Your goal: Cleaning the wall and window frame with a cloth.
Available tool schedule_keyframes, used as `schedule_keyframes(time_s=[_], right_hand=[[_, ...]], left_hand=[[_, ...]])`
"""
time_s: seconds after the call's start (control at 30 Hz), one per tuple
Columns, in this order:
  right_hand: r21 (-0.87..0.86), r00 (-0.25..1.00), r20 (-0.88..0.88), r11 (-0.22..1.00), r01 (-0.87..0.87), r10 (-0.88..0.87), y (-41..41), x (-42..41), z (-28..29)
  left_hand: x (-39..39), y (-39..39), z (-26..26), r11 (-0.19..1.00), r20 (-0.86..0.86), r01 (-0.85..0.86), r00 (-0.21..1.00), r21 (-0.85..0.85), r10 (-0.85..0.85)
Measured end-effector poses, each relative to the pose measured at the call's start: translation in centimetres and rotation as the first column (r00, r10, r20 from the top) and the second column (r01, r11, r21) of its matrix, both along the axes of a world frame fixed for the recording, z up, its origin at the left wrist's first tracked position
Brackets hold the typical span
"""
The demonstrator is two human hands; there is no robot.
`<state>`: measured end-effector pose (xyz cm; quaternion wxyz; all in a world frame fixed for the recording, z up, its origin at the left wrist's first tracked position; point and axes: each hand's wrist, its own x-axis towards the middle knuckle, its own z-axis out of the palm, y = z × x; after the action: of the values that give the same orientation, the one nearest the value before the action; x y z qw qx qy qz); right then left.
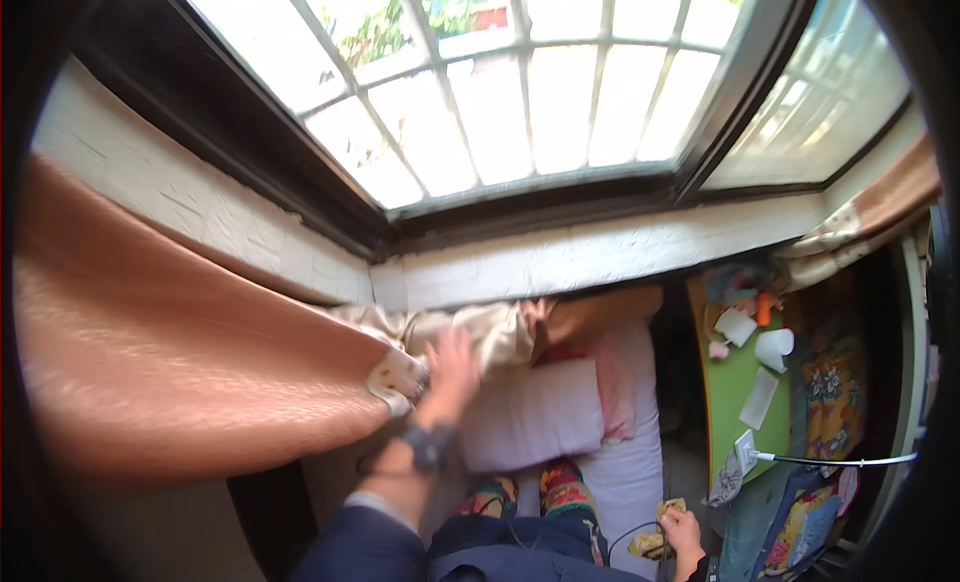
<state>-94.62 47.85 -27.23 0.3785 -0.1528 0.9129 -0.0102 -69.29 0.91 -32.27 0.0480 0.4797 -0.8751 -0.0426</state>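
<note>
My left hand (456, 361) is blurred, with its fingers stretched towards the window wall. It lies beside the patterned pale edge of an orange-brown curtain (225, 357) and in front of bunched beige cloth (502, 338); whether it touches either cannot be told. A dark band circles the left wrist. Low on the right, my right hand (682, 535) grips a crumpled yellowish patterned cloth (651, 543), part of which hangs below the fingers. Under me is a bed with a pale lilac sheet (626, 499), and my feet in colourful patterned socks (566, 488) stand on it.
A barred window (517, 117) with a dark frame fills the top, above a white sill (555, 256). A folded lilac bedding bundle (536, 413) lies before my feet. To the right, a green-topped table (724, 387) carries papers, and a white lamp-like fixture (746, 453) on a flexible stem reaches over it.
</note>
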Motion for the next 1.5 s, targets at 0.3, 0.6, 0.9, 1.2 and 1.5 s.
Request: schedule_keyframes(time_s=[0.3,0.6,0.9,1.2,1.5], right_hand=[[-0.313,0.991,-0.034,0.943,0.112,-0.129,7.1,3.2,6.5],[-0.374,0.380,0.872,0.082,0.924,-0.308,11.5,0.7,4.0],[-0.316,0.327,0.928,0.085,0.945,-0.179,9.6,-4.0,6.5],[-0.312,0.305,0.944,-0.039,0.949,-0.128,15.8,-6.9,6.0],[-0.273,0.237,0.959,-0.292,0.916,-0.154,26.0,-4.3,3.2]], left_hand=[[11.8,17.6,7.6,0.310,-0.087,0.209,0.928,0.928,-0.363],[29.2,15.0,9.1,0.564,-0.106,-0.048,0.966,0.824,0.237],[30.3,23.7,6.0,0.731,-0.157,-0.242,0.888,0.639,0.432],[12.1,18.0,28.1,0.941,-0.699,-0.175,0.633,0.290,0.333],[7.1,22.4,24.1,0.925,-0.396,0.190,0.917,0.328,-0.048]])
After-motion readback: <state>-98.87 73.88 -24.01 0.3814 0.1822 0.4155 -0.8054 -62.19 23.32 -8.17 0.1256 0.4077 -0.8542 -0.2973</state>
